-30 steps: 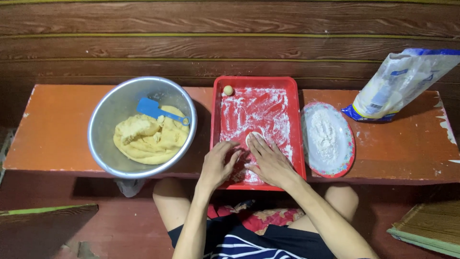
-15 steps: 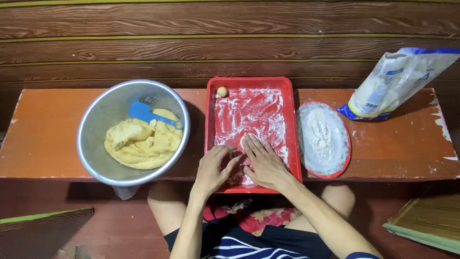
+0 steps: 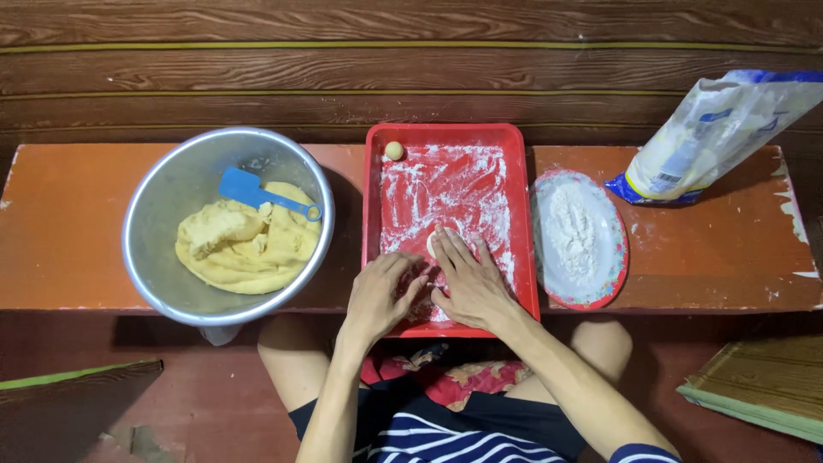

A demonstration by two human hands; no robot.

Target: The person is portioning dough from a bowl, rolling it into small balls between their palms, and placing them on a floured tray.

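Pressing flat on the floured floor of a red rectangular tray, the right hand lies palm down with fingers extended and close together, closed on nothing; a small pale piece of dough shows at the fingertips, mostly hidden beneath them. The left hand rests just beside it on the tray's near portion, fingers loosely curled and slightly spread, its fingertips touching the side of the right hand; its grip holds nothing that can be seen.

The tray sits at the middle of an orange bench, its near edge level with the bench's front edge. Flour is scattered across most of the tray floor. One small round dough ball stands alone in the tray's far left corner, well apart from both hands.

Left of the tray, close to it, stands a round metal bowl holding a large mass of yellow dough. A blue plastic scraper lies on top of that dough, its handle pointing toward the tray.

Right of the tray, just beside it, lies an oval plate with a patterned rim, carrying a heap of white flour. Beyond the plate, at the bench's far right, a clear plastic flour bag with blue trim leans tilted against the wooden plank wall.

The person sits behind the bench, knees beneath it, wearing a striped garment. A flat board with a green edge lies on the floor at lower right.
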